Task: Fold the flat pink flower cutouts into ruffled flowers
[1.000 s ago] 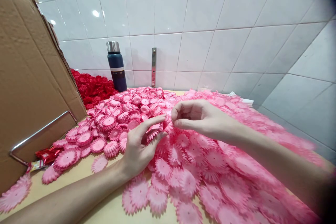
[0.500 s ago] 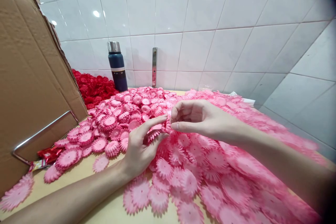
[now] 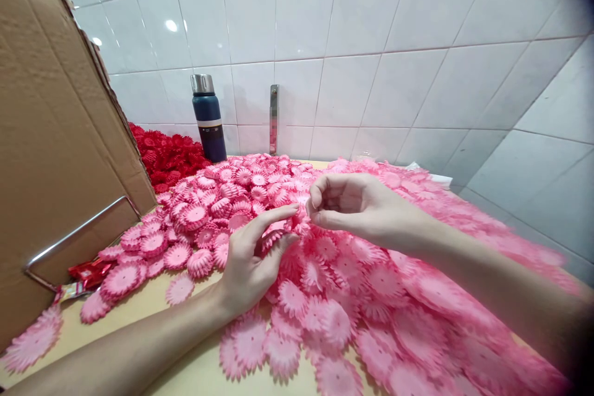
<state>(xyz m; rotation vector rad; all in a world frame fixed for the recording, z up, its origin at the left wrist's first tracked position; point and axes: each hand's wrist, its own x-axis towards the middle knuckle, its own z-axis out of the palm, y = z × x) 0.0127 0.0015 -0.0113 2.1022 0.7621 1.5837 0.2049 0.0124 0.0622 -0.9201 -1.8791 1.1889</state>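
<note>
Your tiled wall (image 3: 371, 43) filled the back of the view, and a big cardboard box (image 3: 51, 154) leaned at the far left with a metal bar (image 3: 78, 232) across its face. The surface (image 3: 195, 374) showed bare only near you; the rest lay under a wide heap of pink petals (image 3: 394, 303), with a smaller pile of red petals (image 3: 167, 158) behind the box. A dark blue flask (image 3: 208, 117) stood upright against the wall between the two piles, and a metal bracket (image 3: 273, 119) was fixed to the tiles just beside it. A red wrapper (image 3: 86, 272) lay at the foot of the box.

Your left hand (image 3: 250, 263) rested on the heap, its fingers (image 3: 273, 216) pinching a small pink flower (image 3: 273, 236) between thumb and forefinger. Your right hand (image 3: 357, 207) hovered just beside it, fingers curled inward with the tips pressed together; I could not tell whether they pinched a petal. The two hands nearly met at the fingertips above the middle of the heap.
</note>
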